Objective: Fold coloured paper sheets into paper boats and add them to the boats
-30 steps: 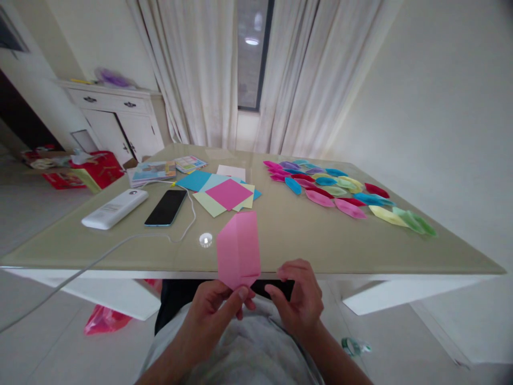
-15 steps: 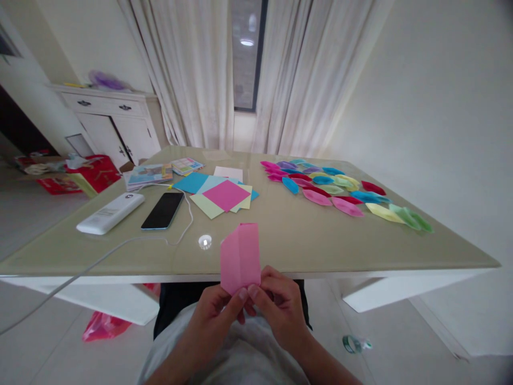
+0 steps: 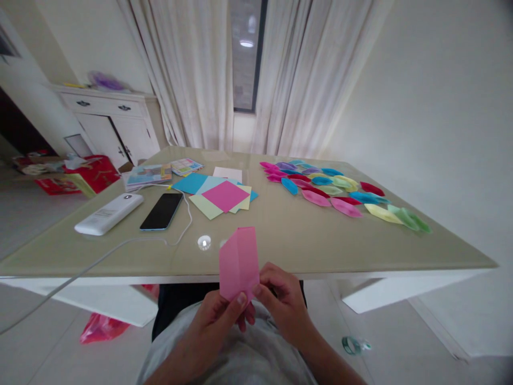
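Note:
A pink sheet of folding paper point(image 3: 239, 262) stands upright over the table's near edge, creased down its middle, with its upper left corner slanted. My left hand point(image 3: 224, 313) pinches its bottom edge, thumb in front and fingers behind. At the lower right edge, my right hand point(image 3: 280, 299) is closed with thumb and index finger on the paper. Beyond it lies a loose stack of coloured square sheets, a magenta sheet point(image 3: 225, 195) on top. To the right, several folded paper pieces point(image 3: 315, 198) in pink, red, blue, yellow and green lie in rows.
On the left of the table point(image 3: 320, 251) are a white power bank point(image 3: 109, 214), a black phone point(image 3: 161, 212) and a white cable point(image 3: 120, 245). Booklets point(image 3: 149, 175) lie behind them. A red plastic bag point(image 3: 102, 327) and a tape roll point(image 3: 351, 345) are on the floor.
The pink paper has dropped slightly and tilted a little. My right thumb has shifted right, from the bottom middle to the lower right edge, and the thumbs are farther apart.

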### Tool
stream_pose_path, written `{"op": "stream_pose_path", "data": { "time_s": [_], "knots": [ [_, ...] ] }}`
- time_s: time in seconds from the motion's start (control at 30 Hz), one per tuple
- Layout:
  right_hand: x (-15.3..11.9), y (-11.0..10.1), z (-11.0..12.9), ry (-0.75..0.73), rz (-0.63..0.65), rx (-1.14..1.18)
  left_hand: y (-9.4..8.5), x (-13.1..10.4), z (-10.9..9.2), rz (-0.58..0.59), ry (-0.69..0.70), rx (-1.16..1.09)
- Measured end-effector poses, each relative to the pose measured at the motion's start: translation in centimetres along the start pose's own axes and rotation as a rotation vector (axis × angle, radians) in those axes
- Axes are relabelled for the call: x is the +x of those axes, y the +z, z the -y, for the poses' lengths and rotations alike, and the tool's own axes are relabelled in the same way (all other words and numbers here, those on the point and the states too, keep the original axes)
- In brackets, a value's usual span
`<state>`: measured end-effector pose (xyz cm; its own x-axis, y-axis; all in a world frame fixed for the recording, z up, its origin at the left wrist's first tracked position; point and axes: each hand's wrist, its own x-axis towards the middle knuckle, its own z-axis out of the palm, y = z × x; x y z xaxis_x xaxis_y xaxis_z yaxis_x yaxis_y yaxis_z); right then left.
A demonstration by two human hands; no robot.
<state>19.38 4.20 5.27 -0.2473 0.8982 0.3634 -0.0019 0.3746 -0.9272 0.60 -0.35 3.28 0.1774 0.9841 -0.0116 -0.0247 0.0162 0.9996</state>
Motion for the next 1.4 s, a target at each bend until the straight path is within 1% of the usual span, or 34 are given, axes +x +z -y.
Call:
{"op": "stream_pose_path", "data": {
  "time_s": [0.07, 0.13, 0.23, 0.37, 0.43, 0.5, 0.53, 0.6, 0.67, 0.7, 0.77, 0.83, 0.9, 0.97, 1.03, 1.1, 1.17, 1.2, 1.27, 1.33, 1.4],
  "knots": [
    [-0.2, 0.8, 0.1, 0.01, -0.005, -0.026, 0.1, -0.1, 0.1, 0.025, -0.026, 0.002],
    [-0.1, 1.1, 0.2, 0.003, -0.021, -0.065, 0.0, -0.1, 0.5, 0.004, -0.038, 0.027],
    [-0.1, 1.1, 0.4, 0.006, -0.006, -0.087, 0.0, 0.2, 1.0, -0.026, -0.027, 0.064],
    [-0.4, 1.1, 0.1, 0.04, -0.013, -0.028, 0.2, 0.3, 1.0, 0.026, -0.017, 0.063],
    [-0.5, 1.2, -0.3, 0.076, -0.007, 0.038, 0.1, -0.1, 0.9, 0.037, -0.008, 0.133],
    [-0.5, 1.1, -0.5, 0.112, 0.042, 0.091, -0.2, -0.5, 1.0, 0.049, -0.011, 0.236],
    [-0.4, 1.1, -0.4, 0.111, 0.062, 0.087, -0.4, -0.6, 1.0, 0.044, -0.016, 0.282],
    [-0.1, 0.8, -0.1, 0.075, 0.081, 0.018, -1.0, -0.4, 1.0, -0.013, -0.014, 0.333],
    [0.1, 0.6, 0.2, 0.037, 0.09, -0.075, -1.7, 0.3, 0.8, -0.081, 0.022, 0.299],
    [0.1, 0.5, 0.4, 0.035, 0.112, -0.113, -2.0, 0.8, 0.5, -0.084, 0.046, 0.252],
    [0.3, 0.3, 0.5, 0.062, 0.191, -0.174, -2.4, 1.8, -0.3, -0.086, 0.091, 0.12],
    [0.6, 0.3, 0.4, 0.087, 0.223, -0.202, -2.5, 2.5, -1.0, -0.143, 0.136, 0.046],
    [1.2, 0.2, 0.3, 0.099, 0.175, -0.195, -2.3, 2.9, -1.3, -0.177, 0.152, 0.004],
    [2.0, 0.0, 0.6, 0.084, 0.115, -0.202, -2.0, 3.2, -1.5, -0.17, 0.14, -0.016],
    [3.3, -0.5, 1.3, 0.034, 0.111, -0.262, -1.7, 3.5, -1.6, -0.158, 0.131, 0.004],
    [5.1, -1.0, 2.0, -0.027, 0.128, -0.356, -1.5, 4.1, -1.9, -0.156, 0.156, 0.106],
    [7.3, -1.6, 2.5, -0.102, 0.139, -0.504, -1.5, 4.6, -2.2, -0.164, 0.236, 0.321],
    [8.5, -1.9, 2.4, -0.131, 0.177, -0.609, -1.6, 4.8, -2.2, -0.169, 0.299, 0.457],
    [10.7, -2.2, 1.8, -0.121, 0.34, -0.789, -1.8, 5.0, -1.9, -0.203, 0.439, 0.726],
    [12.3, -2.2, 0.6, -0.096, 0.46, -0.803, -2.1, 4.9, -1.1, -0.277, 0.561, 0.917],
    [13.0, -2.1, -0.6, -0.076, 0.517, -0.813, -2.4, 4.7, 0.0, -0.345, 0.662, 1.04]
  ]
}}
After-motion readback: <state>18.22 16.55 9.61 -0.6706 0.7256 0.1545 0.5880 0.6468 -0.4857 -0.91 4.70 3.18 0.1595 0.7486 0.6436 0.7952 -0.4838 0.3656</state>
